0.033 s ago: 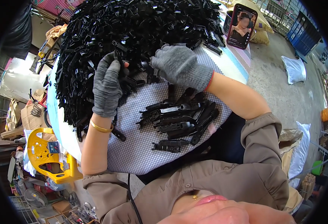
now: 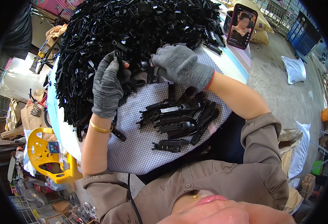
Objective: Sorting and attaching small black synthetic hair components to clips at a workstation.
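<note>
A large heap of black plastic parts (image 2: 134, 26) covers the far side of the table. At its near edge my left hand (image 2: 108, 86), in a grey knit glove, is closed around a slim black plastic part (image 2: 116, 56); a fingertip shows bare. To its right, my right hand (image 2: 180, 65), gloved too, has its fingers curled together above the heap's edge. What those fingers pinch, if anything, is hidden. Nearer to me, a smaller group of long black plastic pieces (image 2: 175, 123) lies roughly in rows, below my right hand.
A patterned cloth (image 2: 130, 156) covers the round table. At the back right a phone (image 2: 242, 26) stands upright with its screen lit. A yellow plastic chair (image 2: 40, 149) is at the left, and a white sack (image 2: 294, 70) lies on the floor at the right.
My right hand has shifted very slightly, its fingers tilting a little. My left hand has barely moved. The heap and the smaller group look the same.
</note>
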Tool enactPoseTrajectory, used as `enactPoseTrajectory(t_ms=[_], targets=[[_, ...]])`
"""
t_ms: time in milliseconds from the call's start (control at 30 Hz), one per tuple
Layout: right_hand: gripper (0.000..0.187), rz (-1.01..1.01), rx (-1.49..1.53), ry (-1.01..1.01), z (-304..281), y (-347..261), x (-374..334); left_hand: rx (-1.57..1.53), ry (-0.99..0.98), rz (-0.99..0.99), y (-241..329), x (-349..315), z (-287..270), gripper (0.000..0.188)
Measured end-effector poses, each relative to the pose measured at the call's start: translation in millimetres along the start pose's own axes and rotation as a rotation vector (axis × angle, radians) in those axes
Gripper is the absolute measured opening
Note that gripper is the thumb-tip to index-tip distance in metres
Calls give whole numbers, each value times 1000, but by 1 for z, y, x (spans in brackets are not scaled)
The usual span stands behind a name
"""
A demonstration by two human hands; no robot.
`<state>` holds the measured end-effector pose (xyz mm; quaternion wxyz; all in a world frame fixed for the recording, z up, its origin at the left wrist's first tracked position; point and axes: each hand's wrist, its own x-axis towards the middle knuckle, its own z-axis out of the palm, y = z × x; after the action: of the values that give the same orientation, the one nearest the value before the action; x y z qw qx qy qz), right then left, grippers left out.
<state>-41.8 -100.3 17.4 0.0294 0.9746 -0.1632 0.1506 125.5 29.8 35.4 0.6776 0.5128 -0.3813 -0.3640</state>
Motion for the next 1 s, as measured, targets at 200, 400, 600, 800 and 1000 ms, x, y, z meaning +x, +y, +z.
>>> enactPoseTrajectory(t_ms=[200,400,600,800,1000], targets=[[21,173,1509,213,-12,-15,-3,-248,-239,-237,-7,-18,8,32],[15,-215,809,484,-7,-10,-10,-328,-237,-250,-16,-18,15,32],[14,-271,460,530,-5,-15,-9,-270,-206,-212,-17,-17,12,30],[23,-131,381,340,-10,-16,-12,-71,-211,-205,-11,-21,19,28],[30,365,1482,121,-26,-9,-7,237,-275,-195,-5,-26,21,29]])
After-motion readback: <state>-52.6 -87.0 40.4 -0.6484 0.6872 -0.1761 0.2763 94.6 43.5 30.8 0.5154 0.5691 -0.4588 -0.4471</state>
